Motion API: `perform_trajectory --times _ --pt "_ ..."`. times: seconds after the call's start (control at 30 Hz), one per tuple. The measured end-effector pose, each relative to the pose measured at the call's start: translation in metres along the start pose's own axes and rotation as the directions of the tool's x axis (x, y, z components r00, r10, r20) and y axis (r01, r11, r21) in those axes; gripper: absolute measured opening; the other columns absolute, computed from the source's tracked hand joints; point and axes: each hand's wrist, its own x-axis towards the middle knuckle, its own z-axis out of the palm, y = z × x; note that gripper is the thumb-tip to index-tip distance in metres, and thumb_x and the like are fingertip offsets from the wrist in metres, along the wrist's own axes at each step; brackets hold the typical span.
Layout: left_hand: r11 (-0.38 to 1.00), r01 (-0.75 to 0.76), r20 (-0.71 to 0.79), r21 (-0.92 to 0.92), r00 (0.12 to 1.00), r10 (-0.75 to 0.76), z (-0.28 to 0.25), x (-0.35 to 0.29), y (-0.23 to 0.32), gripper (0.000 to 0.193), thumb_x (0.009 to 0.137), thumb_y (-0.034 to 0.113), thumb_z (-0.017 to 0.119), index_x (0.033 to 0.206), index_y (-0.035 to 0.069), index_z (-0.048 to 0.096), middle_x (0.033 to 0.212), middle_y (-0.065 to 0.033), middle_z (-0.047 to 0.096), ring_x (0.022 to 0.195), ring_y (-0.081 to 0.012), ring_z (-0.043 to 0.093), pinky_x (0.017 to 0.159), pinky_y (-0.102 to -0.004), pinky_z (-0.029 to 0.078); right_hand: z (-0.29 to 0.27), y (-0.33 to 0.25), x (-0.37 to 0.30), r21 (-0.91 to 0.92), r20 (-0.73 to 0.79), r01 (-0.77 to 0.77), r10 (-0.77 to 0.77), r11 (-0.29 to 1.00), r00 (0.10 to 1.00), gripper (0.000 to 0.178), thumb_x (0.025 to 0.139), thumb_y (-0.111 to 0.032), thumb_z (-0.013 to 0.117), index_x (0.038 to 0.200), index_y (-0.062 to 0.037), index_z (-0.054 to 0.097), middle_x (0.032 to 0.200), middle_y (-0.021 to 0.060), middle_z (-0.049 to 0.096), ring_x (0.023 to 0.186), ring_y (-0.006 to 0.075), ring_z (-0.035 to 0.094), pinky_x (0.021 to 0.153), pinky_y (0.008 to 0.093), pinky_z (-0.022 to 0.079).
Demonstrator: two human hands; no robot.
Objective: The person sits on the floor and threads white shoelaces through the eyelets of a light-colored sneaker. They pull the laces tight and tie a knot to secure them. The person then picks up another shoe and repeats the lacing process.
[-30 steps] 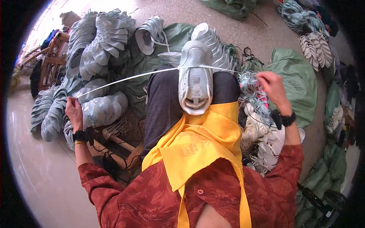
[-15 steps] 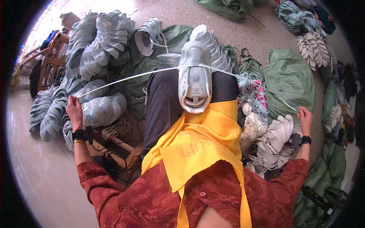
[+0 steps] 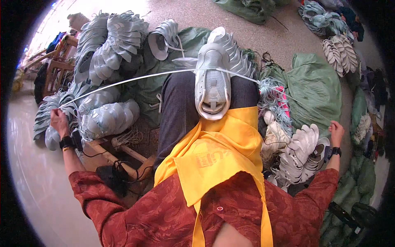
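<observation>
Clock: centred on the shoe upper (image 3: 212, 80), with 12 o'clock at the top.
Apron (image 3: 214, 158): yellow, at 6 o'clock, over a red patterned shirt (image 3: 144, 218).
Pale uppers (image 3: 298, 152): nested in a row, between 4 and 5 o'clock.
Wooden frame (image 3: 133, 153): near 8 o'clock.
Right hand (image 3: 336, 131): between 3 and 4 o'clock, fingertips pinched on the lace (image 3: 181, 71).
Left hand (image 3: 59, 122): between 8 and 9 o'clock, well apart from its fellow, fingers closed on the lace's opposite stretch.
Position of upper: resting over the dark trousers (image 3: 179, 99), toe toward 12 o'clock, open heel toward 6, beside the apron's edge.
Course of lace: white, crossing the upper, one long strand extending on each side.
Lace bundle (image 3: 271, 87): pale blue, at 3 o'clock, under the right strand.
Green sack (image 3: 314, 78): at 3 o'clock, beyond the bundle.
Grey-blue uppers (image 3: 119, 47): stacked between 9 and 10 o'clock.
Distant sack (image 3: 245, 9): green, near 1 o'clock, on the speckled floor (image 3: 185, 12).
</observation>
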Motion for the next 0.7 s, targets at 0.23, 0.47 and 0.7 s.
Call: perform_trajectory --times 0.23,0.47,0.7 --pt "0.962 0.197 0.033 -0.188 0.98 -0.195 -0.002 0.007 -0.014 0.02 0.097 0.021 0.059 0.099 0.002 0.064 0.089 -0.0085 0.074 0.072 -0.0187 0.073 0.068 -0.0331 0.056 -0.005 -0.01 0.025 0.011 -0.034 -0.048 0.048 0.999 0.998 0.018 0.097 0.0 0.056 0.108 0.0012 0.071 0.081 0.0088 0.068 0.069 0.0164 0.07 0.06 0.0307 0.06" --pt "0.92 0.228 0.106 -0.318 0.973 -0.204 -0.006 -0.002 -0.017 0.018 0.097 0.018 0.06 0.097 0.001 0.064 0.087 -0.0083 0.073 0.072 -0.0159 0.072 0.065 -0.0292 0.056 -0.009 0.016 0.025 -0.021 -0.075 -0.05 0.048 0.999 0.996 0.019 0.098 -0.008 0.058 0.11 0.0006 0.07 0.081 0.0078 0.069 0.063 0.0143 0.069 0.055 0.0274 0.057" --pt "0.963 0.074 0.338 -0.258 0.941 0.019 0.006 -0.014 0.039 0.013 0.095 0.015 0.062 0.095 0.002 0.065 0.082 -0.0071 0.071 0.067 -0.0138 0.069 0.064 -0.0293 0.054 0.017 0.017 0.034 0.086 0.049 -0.183 0.18 0.979 0.982 0.021 0.1 -0.017 0.06 0.097 0.0013 0.069 0.074 0.0075 0.067 0.057 0.013 0.066 0.05 0.0272 0.055"
